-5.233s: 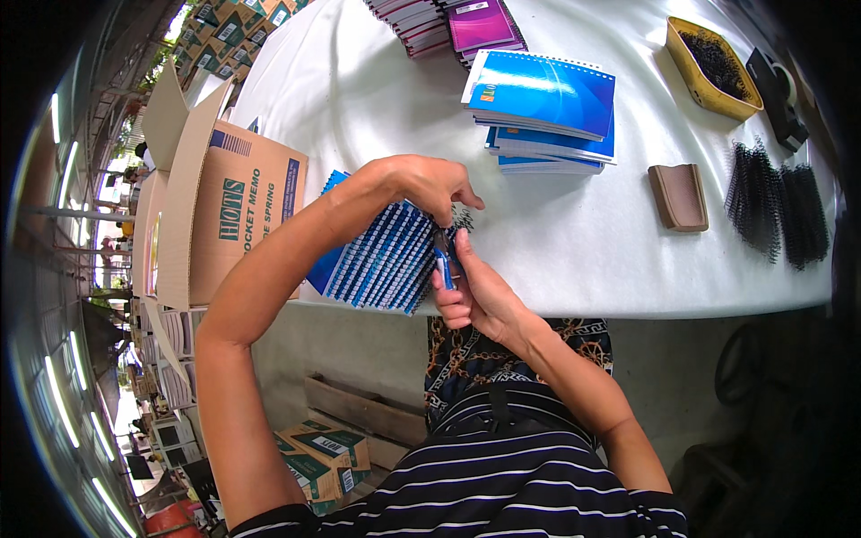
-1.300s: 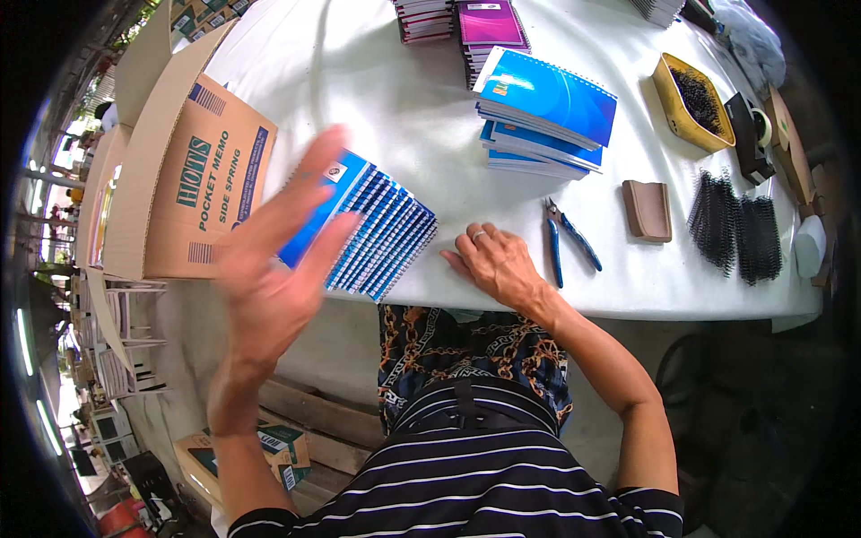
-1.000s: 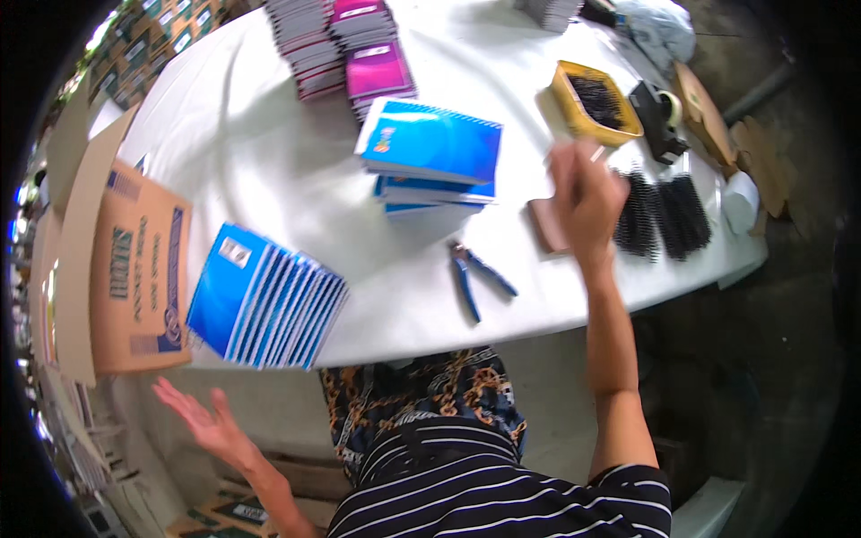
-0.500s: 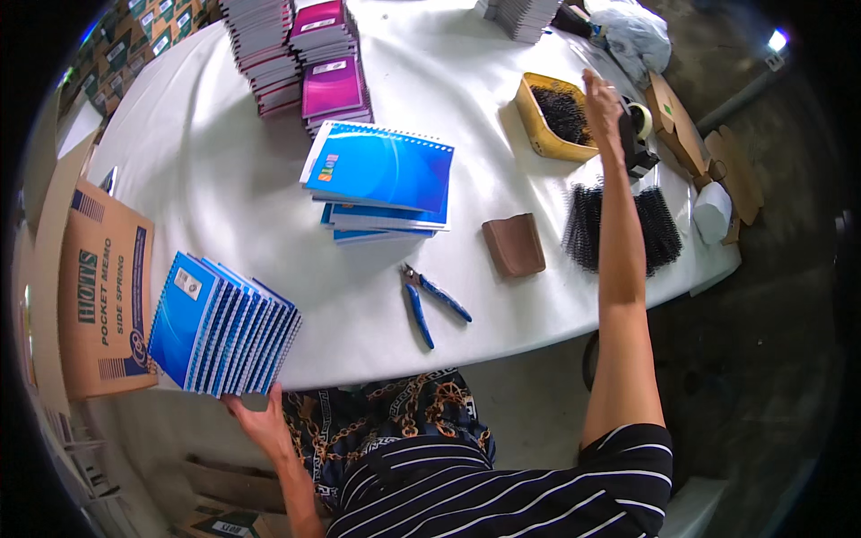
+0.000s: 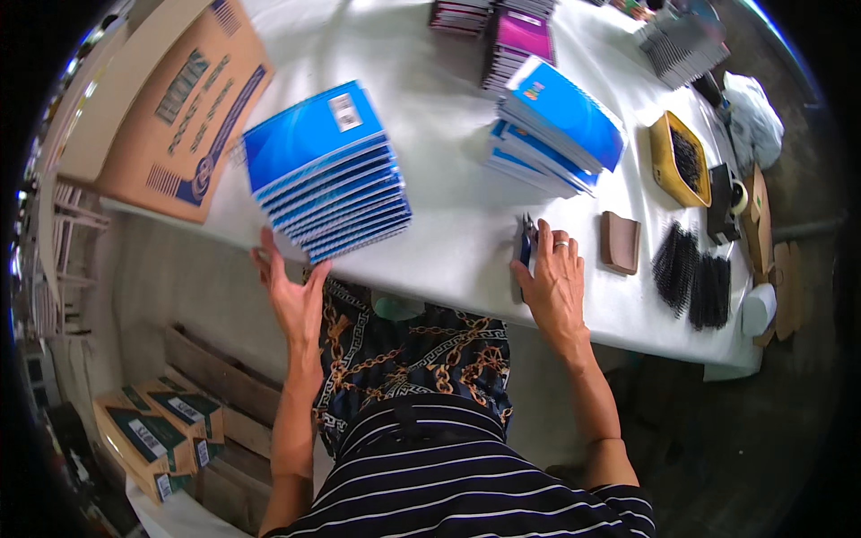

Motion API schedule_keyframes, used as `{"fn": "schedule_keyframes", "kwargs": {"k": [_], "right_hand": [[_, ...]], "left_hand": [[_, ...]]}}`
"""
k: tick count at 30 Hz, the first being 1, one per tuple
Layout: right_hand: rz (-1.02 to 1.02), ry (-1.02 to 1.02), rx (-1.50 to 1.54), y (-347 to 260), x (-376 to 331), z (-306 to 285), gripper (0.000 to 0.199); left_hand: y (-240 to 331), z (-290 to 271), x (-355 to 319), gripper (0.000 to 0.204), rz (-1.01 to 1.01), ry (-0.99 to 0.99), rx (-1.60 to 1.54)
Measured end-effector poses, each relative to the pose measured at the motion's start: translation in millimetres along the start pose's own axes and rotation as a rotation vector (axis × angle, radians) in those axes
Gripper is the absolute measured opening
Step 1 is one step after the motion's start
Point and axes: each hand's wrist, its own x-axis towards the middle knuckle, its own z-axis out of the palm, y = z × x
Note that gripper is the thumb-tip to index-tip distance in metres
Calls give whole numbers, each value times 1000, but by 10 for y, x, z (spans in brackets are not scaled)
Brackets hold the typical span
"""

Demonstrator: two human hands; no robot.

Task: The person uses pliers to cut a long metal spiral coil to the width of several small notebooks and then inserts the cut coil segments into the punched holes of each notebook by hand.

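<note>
My left hand [image 5: 294, 296] is at the table's front edge, thumb and fingers apart. Its fingertips are at the near end of a fanned stack of blue spiral notebooks [image 5: 309, 134]; whether they touch it I cannot tell. My right hand [image 5: 558, 280], with a ring on one finger, is closed over blue-handled cutting pliers [image 5: 525, 244]. The jaws point away from me and one handle shows beside the thumb; the rest is under the hand. A brown curved block [image 5: 620, 242] lies just right of that hand. Behind it stands a second pile of blue notebooks [image 5: 565, 112].
A large cardboard carton [image 5: 170, 117] stands at the left. On the right are a yellow tub [image 5: 664, 161] of black coils, bundles of black spiral wire [image 5: 677, 269] and a tape dispenser [image 5: 722, 206]. Purple notebooks [image 5: 525, 36] are stacked at the back. Smaller boxes [image 5: 148, 430] sit lower left.
My right hand has come back from beside the yellow tub to the pliers. My left hand remains by the near notebook stack. The view has turned left, showing more of the carton.
</note>
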Motion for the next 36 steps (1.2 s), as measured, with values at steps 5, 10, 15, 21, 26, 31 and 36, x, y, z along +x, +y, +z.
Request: {"fn": "schedule_keyframes", "kwargs": {"k": [5,10,15,21,26,31,36], "right_hand": [[-298,-149,61,-279,48,-69,50],[-520,-96,-98,-217,-83,-30,53],[-624,-65,-109,113,-40,59,57],[-968,165,-343,-424,975,-851,55],[-1316,337,-531,-895,1600,-1291,37],[-1496,333,-655,-1024,1804,-1280,29],[-1529,338,-660,-1026,1831,-1290,28]], "left_hand": [[-40,-89,198,92,-48,-18,-34],[4,-165,258,89,-75,-33,95],[555,-408,513,60,544,235,201],[1096,-301,1347,38,897,-3,376],[1058,-95,1536,44,726,-355,337],[1025,-69,1545,40,727,-362,364],[1026,-102,1515,41,758,-341,350]]}}
